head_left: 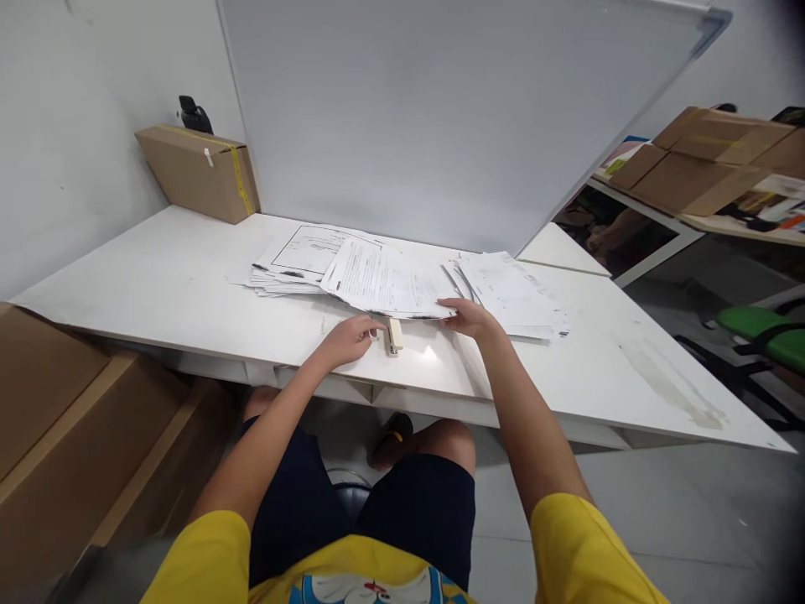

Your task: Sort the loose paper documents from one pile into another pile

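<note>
My right hand (470, 319) pinches the lower right corner of a printed paper sheet (383, 277), thumb on top and fingers beneath. The sheet's near edge is lifted a little off the table. Just below that edge sits a small cream stapler (395, 334). Beside it is my left hand (353, 341), its index finger stretched to the stapler's left side and the other fingers loosely bent, holding nothing. Under and left of the held sheet lies a stack of papers (295, 252). To the right, a second, fanned pile of papers (512, 294) lies near my right hand.
The white table (157, 285) backs onto a large whiteboard (402, 117). A cardboard box (189, 168) stands at the back left, a black bottle (194, 116) behind it. More cardboard (81, 419) is at lower left. A green chair (764, 331) stands at right.
</note>
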Action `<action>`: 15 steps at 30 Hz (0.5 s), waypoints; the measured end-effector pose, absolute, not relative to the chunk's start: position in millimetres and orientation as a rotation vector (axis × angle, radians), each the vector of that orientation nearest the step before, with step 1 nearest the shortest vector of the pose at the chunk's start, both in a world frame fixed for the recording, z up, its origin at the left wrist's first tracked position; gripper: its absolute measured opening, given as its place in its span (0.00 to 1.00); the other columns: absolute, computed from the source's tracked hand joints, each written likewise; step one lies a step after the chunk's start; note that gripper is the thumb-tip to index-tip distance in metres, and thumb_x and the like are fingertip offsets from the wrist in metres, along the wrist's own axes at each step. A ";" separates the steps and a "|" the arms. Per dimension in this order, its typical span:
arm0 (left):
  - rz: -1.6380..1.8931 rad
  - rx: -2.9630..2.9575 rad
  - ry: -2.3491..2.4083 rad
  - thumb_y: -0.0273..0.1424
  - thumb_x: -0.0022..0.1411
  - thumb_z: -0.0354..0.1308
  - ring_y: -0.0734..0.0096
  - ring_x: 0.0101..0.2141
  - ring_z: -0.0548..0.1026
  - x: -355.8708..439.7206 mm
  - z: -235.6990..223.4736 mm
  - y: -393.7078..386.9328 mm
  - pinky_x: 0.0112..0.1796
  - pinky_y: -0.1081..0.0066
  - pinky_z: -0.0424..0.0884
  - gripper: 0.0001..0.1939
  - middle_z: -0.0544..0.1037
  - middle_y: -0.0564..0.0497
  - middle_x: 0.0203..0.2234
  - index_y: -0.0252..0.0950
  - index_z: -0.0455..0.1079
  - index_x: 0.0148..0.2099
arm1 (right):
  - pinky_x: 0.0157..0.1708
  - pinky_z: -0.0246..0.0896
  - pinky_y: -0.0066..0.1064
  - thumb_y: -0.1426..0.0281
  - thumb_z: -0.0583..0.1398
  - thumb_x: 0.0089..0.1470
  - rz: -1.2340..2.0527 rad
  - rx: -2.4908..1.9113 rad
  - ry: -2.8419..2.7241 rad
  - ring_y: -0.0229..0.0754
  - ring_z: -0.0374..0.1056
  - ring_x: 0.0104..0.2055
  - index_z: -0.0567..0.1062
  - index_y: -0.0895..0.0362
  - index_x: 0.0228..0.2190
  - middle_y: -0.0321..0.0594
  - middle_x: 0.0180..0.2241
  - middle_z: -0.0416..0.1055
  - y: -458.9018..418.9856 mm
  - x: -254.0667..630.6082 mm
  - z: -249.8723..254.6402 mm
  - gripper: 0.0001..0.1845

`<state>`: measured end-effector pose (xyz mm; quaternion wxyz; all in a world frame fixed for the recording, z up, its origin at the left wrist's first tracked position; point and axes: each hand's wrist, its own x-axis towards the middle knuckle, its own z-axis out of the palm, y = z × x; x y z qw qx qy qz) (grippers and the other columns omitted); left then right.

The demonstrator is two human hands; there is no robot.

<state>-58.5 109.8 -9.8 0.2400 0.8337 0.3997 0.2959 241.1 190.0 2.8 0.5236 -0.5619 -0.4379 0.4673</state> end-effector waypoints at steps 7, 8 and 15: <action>1.061 2.296 1.122 0.22 0.63 0.47 0.65 0.41 0.76 -59.2 -9.6 107.4 0.42 0.67 0.73 0.19 0.77 0.46 0.38 0.36 0.75 0.50 | 0.39 0.70 0.36 0.72 0.63 0.42 0.934 -1.303 -1.044 0.42 0.71 0.35 0.71 0.55 0.35 0.39 0.33 0.75 194.0 228.4 2.6 0.14; 1.104 2.293 1.133 0.23 0.64 0.47 0.65 0.41 0.76 -59.5 -10.4 108.0 0.43 0.67 0.73 0.18 0.77 0.46 0.38 0.36 0.75 0.50 | 0.41 0.69 0.36 0.71 0.62 0.44 0.833 -1.268 -1.050 0.41 0.71 0.37 0.71 0.55 0.37 0.40 0.35 0.74 191.8 230.8 5.6 0.14; 1.083 2.316 1.142 0.23 0.64 0.48 0.65 0.41 0.76 -58.6 -9.6 109.9 0.43 0.67 0.73 0.17 0.77 0.46 0.38 0.35 0.74 0.49 | 0.55 0.62 0.38 0.65 0.60 0.51 0.355 -1.175 -0.944 0.45 0.68 0.51 0.69 0.55 0.45 0.48 0.48 0.71 130.7 268.0 12.3 0.19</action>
